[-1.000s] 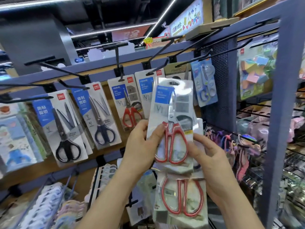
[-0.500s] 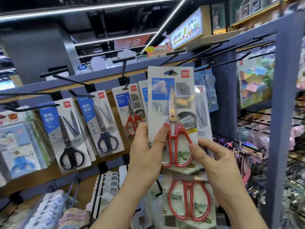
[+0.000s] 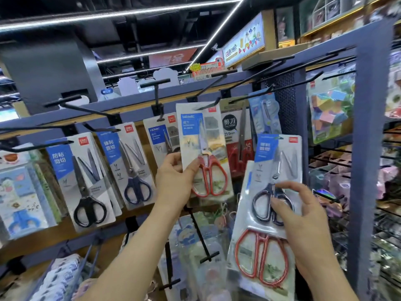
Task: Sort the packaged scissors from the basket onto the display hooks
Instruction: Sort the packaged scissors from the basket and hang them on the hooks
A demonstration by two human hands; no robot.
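Note:
My left hand point(image 3: 175, 181) pinches a red-handled scissors pack point(image 3: 204, 153) by its lower left edge. The pack's top hole sits at the tip of a black display hook point(image 3: 208, 105). My right hand point(image 3: 303, 220) grips a stack of packs at the lower right: a dark blue-handled scissors pack point(image 3: 277, 170) in front and a second red-handled pack point(image 3: 258, 257) behind it, sticking out below. Another red-handled pack point(image 3: 161, 137) hangs on the hook just left. The basket is out of view.
Black-handled scissors point(image 3: 82, 181) and blue-handled scissors point(image 3: 128, 168) hang on hooks to the left. A red pack point(image 3: 238, 144) and a light blue pack point(image 3: 263, 116) hang to the right. A blue rack post point(image 3: 366, 170) stands at right. Bare hooks point(image 3: 204, 240) jut out below.
My left hand lifted the red-handled pack up to the hook tip. My right hand let go of it and drew right and down with the remaining stack, uncovering the blue-handled pack.

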